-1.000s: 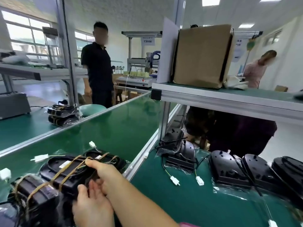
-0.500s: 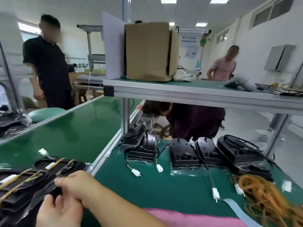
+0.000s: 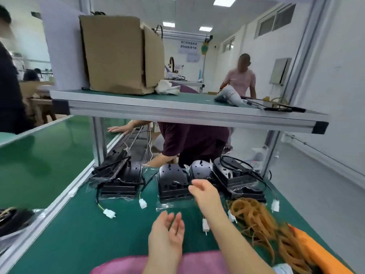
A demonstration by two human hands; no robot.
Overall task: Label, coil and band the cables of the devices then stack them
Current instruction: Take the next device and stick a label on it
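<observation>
Our right hand (image 3: 204,192), loosely spread and empty, hovers at a black device (image 3: 171,180); we should grasp its casing firmly.

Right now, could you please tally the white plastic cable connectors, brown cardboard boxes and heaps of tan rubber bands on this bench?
White plastic cable connectors: 5
Brown cardboard box: 1
Heap of tan rubber bands: 1
Total: 7

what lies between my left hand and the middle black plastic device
A clear plastic bag flap on the green mat, seen in the head view.
</observation>
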